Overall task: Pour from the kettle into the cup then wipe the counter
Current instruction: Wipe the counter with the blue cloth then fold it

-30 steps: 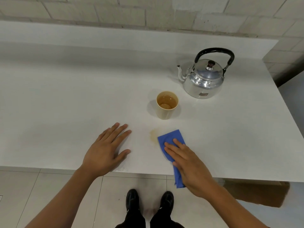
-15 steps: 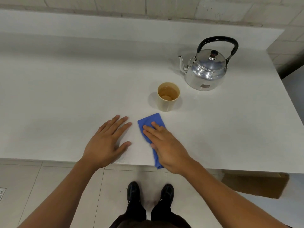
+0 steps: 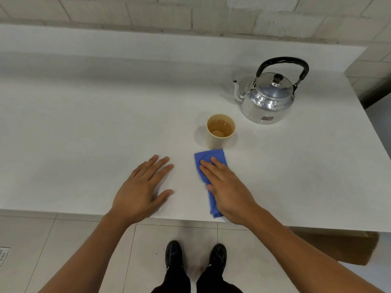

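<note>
A shiny metal kettle with a black handle stands upright at the back right of the white counter. In front of it and to its left is a beige cup holding brownish liquid. A blue cloth lies flat just in front of the cup, its far edge almost touching the cup's base. My right hand presses flat on the cloth, covering its near half. Resting palm down on the bare counter to the left is my left hand, fingers spread.
A raised ledge and block wall run along the back of the counter. The counter's front edge is just under my wrists. A brown cardboard box sits under the counter at the right. My black shoes stand on the tiled floor.
My right hand slid the cloth left over a brownish spot, then back right and forward toward the cup. The spot no longer shows. The left hand stayed put.
</note>
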The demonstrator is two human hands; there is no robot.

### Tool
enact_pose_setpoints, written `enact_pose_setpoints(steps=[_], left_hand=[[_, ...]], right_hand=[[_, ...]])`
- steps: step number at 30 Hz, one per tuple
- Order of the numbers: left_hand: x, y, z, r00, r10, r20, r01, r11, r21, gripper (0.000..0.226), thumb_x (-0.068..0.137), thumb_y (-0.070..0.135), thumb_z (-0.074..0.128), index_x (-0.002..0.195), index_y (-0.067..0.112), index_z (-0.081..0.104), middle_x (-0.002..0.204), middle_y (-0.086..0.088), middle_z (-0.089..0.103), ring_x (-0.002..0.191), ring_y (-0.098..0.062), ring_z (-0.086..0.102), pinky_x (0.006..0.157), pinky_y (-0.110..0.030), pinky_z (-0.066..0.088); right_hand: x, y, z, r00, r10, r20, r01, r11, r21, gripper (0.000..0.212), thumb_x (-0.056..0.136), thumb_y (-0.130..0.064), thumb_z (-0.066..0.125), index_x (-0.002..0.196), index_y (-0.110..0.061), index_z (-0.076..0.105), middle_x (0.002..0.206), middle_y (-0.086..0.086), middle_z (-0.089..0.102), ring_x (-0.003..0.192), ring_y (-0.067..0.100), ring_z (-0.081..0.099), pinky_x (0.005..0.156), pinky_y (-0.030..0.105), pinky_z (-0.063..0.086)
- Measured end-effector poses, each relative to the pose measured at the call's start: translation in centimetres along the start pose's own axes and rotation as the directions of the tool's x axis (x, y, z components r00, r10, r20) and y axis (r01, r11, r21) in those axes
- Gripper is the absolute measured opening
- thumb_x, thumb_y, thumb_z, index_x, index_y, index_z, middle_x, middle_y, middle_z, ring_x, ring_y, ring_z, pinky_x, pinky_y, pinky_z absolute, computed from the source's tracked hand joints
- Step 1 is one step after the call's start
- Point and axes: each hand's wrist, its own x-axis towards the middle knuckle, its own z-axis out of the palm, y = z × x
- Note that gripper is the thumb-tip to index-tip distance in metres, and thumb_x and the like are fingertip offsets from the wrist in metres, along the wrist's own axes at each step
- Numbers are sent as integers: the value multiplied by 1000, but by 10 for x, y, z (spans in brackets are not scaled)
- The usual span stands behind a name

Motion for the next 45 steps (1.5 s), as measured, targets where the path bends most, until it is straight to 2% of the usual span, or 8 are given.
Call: enact_pose_setpoints(steps=[4, 11, 19, 23, 30, 37, 41, 45], left_hand=[[0, -1, 3, 1000, -14, -14, 14, 1000, -14, 77, 101, 66, 37, 165, 23, 25, 172, 11, 20, 161, -10, 10, 129, -36, 18], [0, -1, 2, 1000, -4, -11, 4, 1000, 8, 80, 101, 67, 36, 164, 21, 26, 173, 9, 21, 161, -11, 11, 129, -33, 14], [0, 1, 0, 1000, -11, 4, 11, 999, 32, 78, 102, 66, 38, 165, 22, 23, 173, 13, 16, 161, -8, 5, 129, -32, 10], [1, 3, -3, 1000, -8, 2, 8, 1000, 28, 78, 102, 65, 38, 164, 22, 25, 173, 12, 18, 161, -9, 7, 129, -32, 10], [0, 6, -6, 1000, -11, 7, 11, 1000, 3, 78, 101, 67, 34, 164, 21, 26, 173, 12, 20, 161, -9, 8, 129, -34, 14], [0, 6, -7, 999, -24, 28, 24, 1000, -19, 81, 100, 68, 33, 165, 23, 22, 173, 12, 18, 161, -8, 7, 130, -34, 13], [2, 10, -12, 999, -35, 15, 37, 994, -100, 79, 98, 67, 37, 162, 21, 33, 169, 12, 27, 160, -11, 16, 128, -35, 18], [18, 36, -18, 994, -93, -58, 76, 968, -238, 55, 98, 47, 59, 142, 15, 62, 143, -2, 63, 137, -24, 54, 113, -31, 36]], right_hand=[[19, -38, 20, 993, -115, -7, 114, 992, -47, 55, 107, -24, 40, 159, -11, 26, 168, 0, 20, 156, 19, 4, 125, 33, 2], [-37, -28, 21, 979, -195, 61, 191, 979, 75, 52, 107, -24, 37, 159, -21, 28, 167, -12, 19, 155, 7, 1, 124, 26, 0], [-70, 79, -41, 970, 217, -109, -208, 974, 89, 52, 104, -10, 50, 154, -17, 39, 161, -10, 28, 153, 11, 17, 123, 44, 21], [-40, 84, -47, 933, 322, -158, -310, 946, 100, 51, 106, -13, 45, 156, -13, 33, 165, -2, 28, 154, 13, 12, 124, 27, 6], [-30, 17, -6, 960, 244, -140, -233, 968, 90, 55, 106, -22, 43, 158, -10, 29, 167, 2, 23, 156, 19, 7, 126, 39, 11], [-35, -33, 21, 993, 96, -73, -93, 995, 41, 56, 108, -36, 33, 160, -20, 21, 168, -12, 10, 155, 8, -6, 125, 32, 2], [-37, -25, -7, 956, 216, -198, -133, 922, 363, 45, 103, -33, 50, 146, -21, 52, 155, -10, 40, 147, 4, 28, 118, 22, 22], [-49, -9, -35, 844, 369, -390, -237, 908, 345, 11, 92, -18, 64, 101, -20, 68, 101, -9, 59, 97, 7, 57, 84, 22, 48]])
